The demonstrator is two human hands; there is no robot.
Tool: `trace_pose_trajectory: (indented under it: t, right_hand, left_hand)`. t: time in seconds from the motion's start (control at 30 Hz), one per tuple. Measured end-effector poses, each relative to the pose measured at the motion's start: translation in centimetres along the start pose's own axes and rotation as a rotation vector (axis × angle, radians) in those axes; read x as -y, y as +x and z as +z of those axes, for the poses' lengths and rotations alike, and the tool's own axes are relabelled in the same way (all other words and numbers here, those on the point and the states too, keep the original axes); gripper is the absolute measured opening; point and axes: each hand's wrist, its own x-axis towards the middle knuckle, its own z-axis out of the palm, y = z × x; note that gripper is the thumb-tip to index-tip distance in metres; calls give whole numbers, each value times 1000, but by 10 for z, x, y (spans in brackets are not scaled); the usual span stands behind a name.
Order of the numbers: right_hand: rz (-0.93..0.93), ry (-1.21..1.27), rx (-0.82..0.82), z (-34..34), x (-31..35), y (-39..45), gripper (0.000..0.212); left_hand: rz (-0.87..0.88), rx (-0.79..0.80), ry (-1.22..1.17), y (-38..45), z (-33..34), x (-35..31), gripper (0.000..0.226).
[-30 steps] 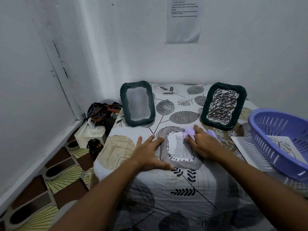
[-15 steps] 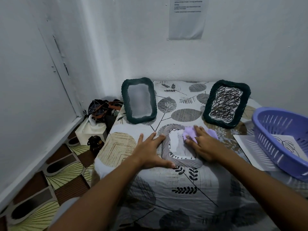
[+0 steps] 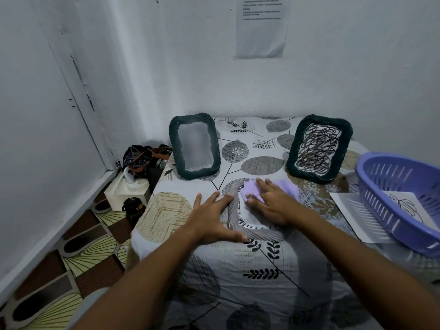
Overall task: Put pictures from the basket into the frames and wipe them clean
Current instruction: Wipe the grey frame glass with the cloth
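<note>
The left hand (image 3: pixel 212 217), fingers spread, braced the grey frame (image 3: pixel 234 217); the right hand (image 3: pixel 273 203) pressed the purple cloth (image 3: pixel 250 192) flat; hard rubbing might slide it.

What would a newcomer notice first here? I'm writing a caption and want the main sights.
Front and centre, the right hand presses a lilac cloth on a grey frame lying flat, the left hand steadying its edge. Behind stand two dark green frames: the empty frame at left, the scribble-picture frame at right. A purple basket sits far right.
</note>
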Motion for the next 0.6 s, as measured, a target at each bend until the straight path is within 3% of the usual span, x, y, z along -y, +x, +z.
trace_pose_trajectory:
  t: [0.1, 0.2, 0.6]
  right_hand:
    - [47, 12, -39, -5, -10, -8, 65]
    - [77, -41, -49, -7, -9, -6, 58]
    - [11, 3, -55, 3, 19, 23, 58]
  left_hand:
    - [-1, 1, -7, 0, 0, 1, 129]
    - [1, -1, 9, 1, 0, 1, 131]
    - [-19, 11, 12, -2, -5, -5, 122]
